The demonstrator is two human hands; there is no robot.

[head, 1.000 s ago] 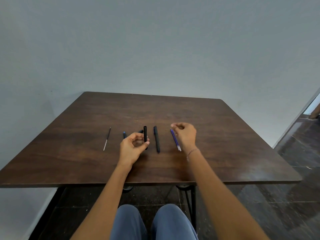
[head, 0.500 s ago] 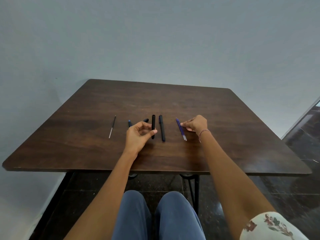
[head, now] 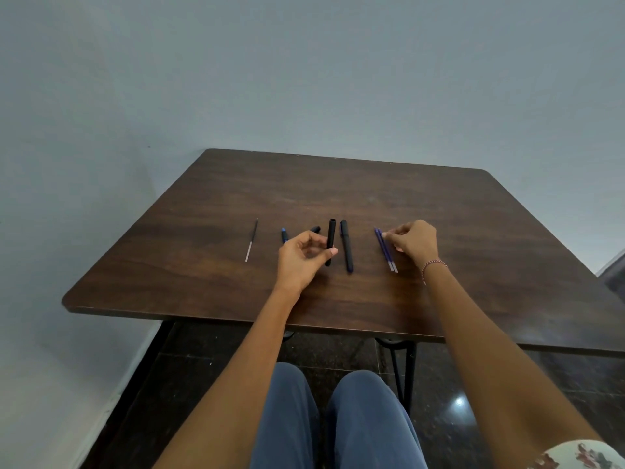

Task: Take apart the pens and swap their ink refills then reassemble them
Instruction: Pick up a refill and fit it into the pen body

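Dark wooden tabletop [head: 473,231]: thin grey ink refill [head: 251,240] lies far left, then a blue-tipped pen piece [head: 284,234]. Left hand [head: 301,262] grips a hollow black pen barrel [head: 330,242]. A whole black pen [head: 346,246] lies next. Right hand [head: 414,240] pinches the far end of a slim blue ink refill [head: 385,250].

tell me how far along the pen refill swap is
Taking apart looks done: the black refill, a second dark pen body and small end pieces lie loose on the table. In hand: left hand grips a black barrel, right hand pinches the blue refill. Left: insert both refills, reassemble.
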